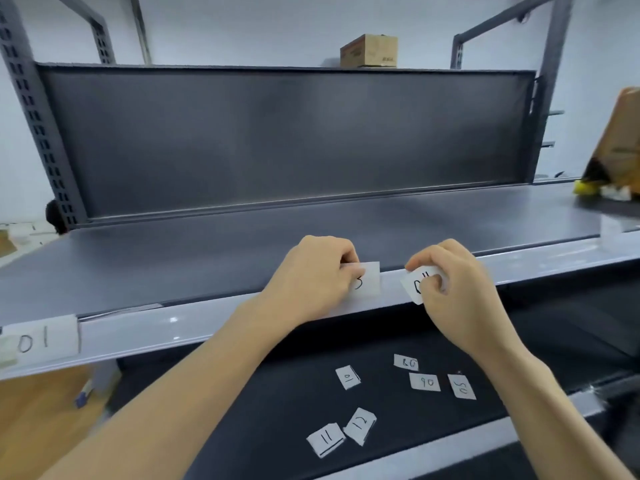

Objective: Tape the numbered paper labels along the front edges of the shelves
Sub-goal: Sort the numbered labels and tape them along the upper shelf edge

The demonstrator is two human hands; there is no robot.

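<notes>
Now | label (370, 282) juts right of left grip (311, 277) | right grip (453, 296): second label (414, 285)

Left grip (311, 275), right grip (450, 285), forearms (207, 375) bare

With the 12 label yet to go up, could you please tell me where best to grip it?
Probably the left corner of the 12 label, which seems to overlap the 11 label and so sit raised: pinch it from the left. The rest lies flat on the lower shelf, giving no free edge.
</notes>
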